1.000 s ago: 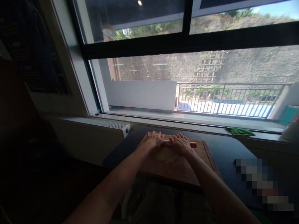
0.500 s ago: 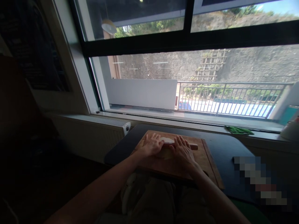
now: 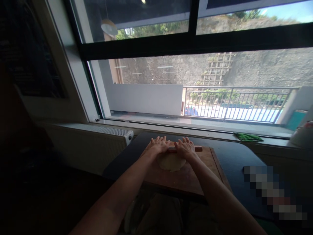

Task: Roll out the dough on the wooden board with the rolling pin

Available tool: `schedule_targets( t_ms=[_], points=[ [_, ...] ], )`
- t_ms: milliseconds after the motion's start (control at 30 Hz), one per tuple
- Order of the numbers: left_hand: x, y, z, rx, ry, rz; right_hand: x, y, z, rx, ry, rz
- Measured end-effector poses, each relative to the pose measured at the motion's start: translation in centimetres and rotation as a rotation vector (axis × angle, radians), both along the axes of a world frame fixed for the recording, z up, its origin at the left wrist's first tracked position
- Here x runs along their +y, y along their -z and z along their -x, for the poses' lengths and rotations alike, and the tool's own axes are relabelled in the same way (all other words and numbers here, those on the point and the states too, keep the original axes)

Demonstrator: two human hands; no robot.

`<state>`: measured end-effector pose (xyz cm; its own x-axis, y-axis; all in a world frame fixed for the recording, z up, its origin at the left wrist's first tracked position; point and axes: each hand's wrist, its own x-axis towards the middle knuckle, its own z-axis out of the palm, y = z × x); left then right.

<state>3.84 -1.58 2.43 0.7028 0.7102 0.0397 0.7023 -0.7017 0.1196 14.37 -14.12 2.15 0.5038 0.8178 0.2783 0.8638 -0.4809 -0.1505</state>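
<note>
The dough (image 3: 171, 162) lay flat on the board (image 3: 210, 164), between the forearms, with the rolling pin (image 3: 199, 148) across its far side. Left hand (image 3: 158, 144) and right hand (image 3: 185, 147) had pushed the pin toward the board's far edge over the last half second, baring more dough on the near side; the pin seemed to have covered most of it. Both grips were spread, palms down, fingers outstretched over the pin rather than wrapped round it. The hands hid the pin's left end and the dough's far margin; the left arm hid most of the board's left edge. By the worktop's (image 3: 239, 160) right edge, a pixelated item (image 3: 271, 192) was unreadable.
</note>
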Motion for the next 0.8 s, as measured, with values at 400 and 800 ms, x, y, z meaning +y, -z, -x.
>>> schedule_targets(
  t_ms=[400,800],
  points=[
    [-4.9,1.2,5.3,-0.045,0.198,-0.127,-6.7,3.5,3.6,-0.165,-0.086,-0.144],
    [-4.0,-0.2,2.2,0.014,0.157,-0.049,-2.9,0.7,1.3,-0.009,-0.028,0.032]
  ],
)
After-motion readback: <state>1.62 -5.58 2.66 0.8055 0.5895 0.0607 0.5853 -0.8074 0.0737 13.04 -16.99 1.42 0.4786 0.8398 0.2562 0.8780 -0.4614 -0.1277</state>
